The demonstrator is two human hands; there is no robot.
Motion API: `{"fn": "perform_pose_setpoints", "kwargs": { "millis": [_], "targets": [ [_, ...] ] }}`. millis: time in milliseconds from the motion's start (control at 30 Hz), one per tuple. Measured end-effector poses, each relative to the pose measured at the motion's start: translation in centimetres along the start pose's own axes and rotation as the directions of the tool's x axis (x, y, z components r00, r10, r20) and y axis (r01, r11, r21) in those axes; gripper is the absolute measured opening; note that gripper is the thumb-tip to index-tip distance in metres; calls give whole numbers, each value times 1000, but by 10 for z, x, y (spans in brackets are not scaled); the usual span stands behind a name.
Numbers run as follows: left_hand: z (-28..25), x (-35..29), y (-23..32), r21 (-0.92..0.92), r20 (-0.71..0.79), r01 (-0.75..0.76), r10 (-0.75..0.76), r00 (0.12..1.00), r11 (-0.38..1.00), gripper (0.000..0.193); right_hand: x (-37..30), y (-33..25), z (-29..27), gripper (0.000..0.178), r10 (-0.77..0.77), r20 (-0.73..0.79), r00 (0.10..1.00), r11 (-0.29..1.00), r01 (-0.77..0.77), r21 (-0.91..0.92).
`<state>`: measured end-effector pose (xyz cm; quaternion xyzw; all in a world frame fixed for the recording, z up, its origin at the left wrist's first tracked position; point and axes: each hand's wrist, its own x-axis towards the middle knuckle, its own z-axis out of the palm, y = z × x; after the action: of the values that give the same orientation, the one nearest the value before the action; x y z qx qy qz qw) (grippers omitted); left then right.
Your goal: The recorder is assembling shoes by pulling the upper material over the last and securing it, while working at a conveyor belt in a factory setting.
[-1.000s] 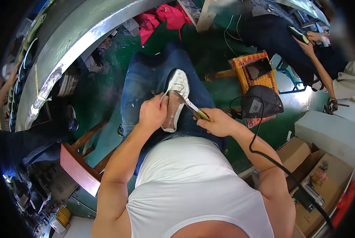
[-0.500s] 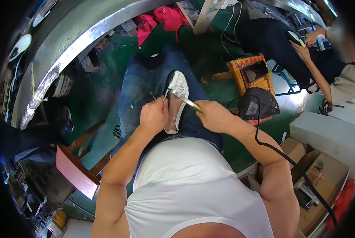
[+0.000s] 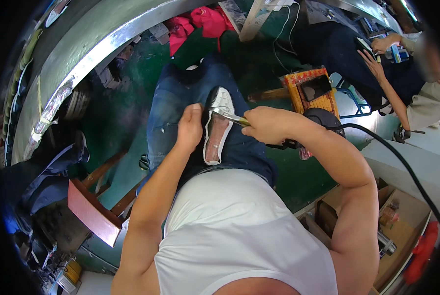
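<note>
Head view: where does the white, black-edged shoe with a brown middle point(image 3: 219, 133) lie?

"On the blue denim lap point(image 3: 172, 109), between the hands, its long axis running near to far."

"Which hand is nearer?"

"Slightly, the left hand point(image 3: 190, 128), just left of it; whether those fingers grip anything, I can't tell. The right hand point(image 3: 268, 126) has its fingers clenched round a silver metal tool with an olive handle point(image 3: 233, 117), reaching leftward over the shoe."
</note>
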<state>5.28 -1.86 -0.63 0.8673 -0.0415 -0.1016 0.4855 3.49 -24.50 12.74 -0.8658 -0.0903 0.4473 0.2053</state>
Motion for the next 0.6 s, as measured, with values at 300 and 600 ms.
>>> {"fn": "perform_pose_setpoints", "kwargs": {
  "millis": [300,600],
  "targets": [
    [12,-9,-36,-730,468,556,-301,831,397,56,22,-6,64,33,19,-261,965,942,70,329],
    [10,5,6,-647,469,537,-273,840,542,50,38,12,130,19,118,-65,991,287,29,958]
  ]
}}
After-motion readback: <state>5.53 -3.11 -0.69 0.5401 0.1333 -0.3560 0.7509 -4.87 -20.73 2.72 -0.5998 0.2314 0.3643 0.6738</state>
